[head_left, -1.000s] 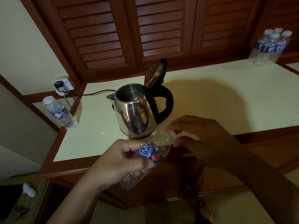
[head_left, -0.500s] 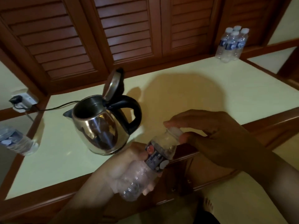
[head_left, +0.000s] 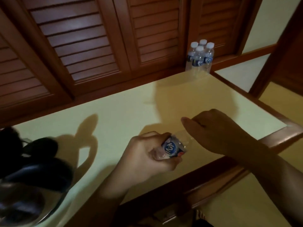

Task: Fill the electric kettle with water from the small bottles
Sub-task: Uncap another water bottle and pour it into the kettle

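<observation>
My left hand (head_left: 144,154) grips a small clear bottle (head_left: 173,147) with a blue label, tilted with its neck toward the right, over the pale yellow countertop (head_left: 124,112). My right hand (head_left: 213,130) is closed around the bottle's neck end, hiding the cap. The steel electric kettle (head_left: 29,182) with a black handle sits blurred at the lower left edge, only partly in view. A cluster of several full small bottles (head_left: 200,56) with white caps stands at the back right of the counter.
Louvred wooden cabinet doors (head_left: 85,43) rise behind the counter. A wooden rim (head_left: 229,167) edges the counter's front and right side. A lower pale surface (head_left: 242,76) lies to the right beyond the rim.
The view has swung right, so the kettle has slid to the lower left edge. Both hands with the bottle have moved right and up over the counter, and my right hand now covers the cap.
</observation>
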A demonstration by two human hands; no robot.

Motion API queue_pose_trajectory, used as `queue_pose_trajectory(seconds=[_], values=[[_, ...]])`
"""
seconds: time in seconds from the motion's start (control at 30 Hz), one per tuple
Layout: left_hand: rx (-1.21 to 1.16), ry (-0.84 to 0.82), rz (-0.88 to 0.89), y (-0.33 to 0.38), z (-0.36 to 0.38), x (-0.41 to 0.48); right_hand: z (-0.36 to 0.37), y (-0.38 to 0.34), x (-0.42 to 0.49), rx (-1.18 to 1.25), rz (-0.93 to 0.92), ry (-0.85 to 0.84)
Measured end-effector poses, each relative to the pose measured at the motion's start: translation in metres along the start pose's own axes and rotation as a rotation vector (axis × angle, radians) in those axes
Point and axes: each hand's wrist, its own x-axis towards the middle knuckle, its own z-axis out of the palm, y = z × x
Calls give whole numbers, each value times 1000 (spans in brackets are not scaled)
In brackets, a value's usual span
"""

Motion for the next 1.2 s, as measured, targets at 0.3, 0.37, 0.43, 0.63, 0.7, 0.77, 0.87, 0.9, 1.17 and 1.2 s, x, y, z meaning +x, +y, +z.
queue_pose_trajectory(seconds=[0.3, 0.37, 0.43, 0.63, 0.7, 0.77, 0.87, 0.9, 1.17, 1.2], values=[[196, 264, -78, 7, 70, 110, -57, 99, 61, 128, 8, 94], [93, 241, -99, 14, 80, 129, -68, 116, 73, 191, -30, 161], [-55, 215, -142, 20, 87, 147, -75, 133, 85, 247, -81, 237], [-142, 148, -229, 28, 103, 195, -89, 165, 105, 396, -152, 363], [-143, 94, -244, 30, 112, 209, -93, 173, 112, 370, -171, 420], [-132, 59, -246, 30, 122, 222, -96, 180, 118, 344, -162, 462], [-205, 48, -270, 20, 133, 243, -96, 193, 127, 412, -115, 443], [-266, 62, -288, 16, 136, 250, -93, 199, 130, 450, -94, 424], [-305, 330, -347, -29, 150, 324, -20, 283, 168, 244, 75, 251], [-286, 331, -344, -34, 154, 331, -13, 291, 171, 213, 75, 229]])
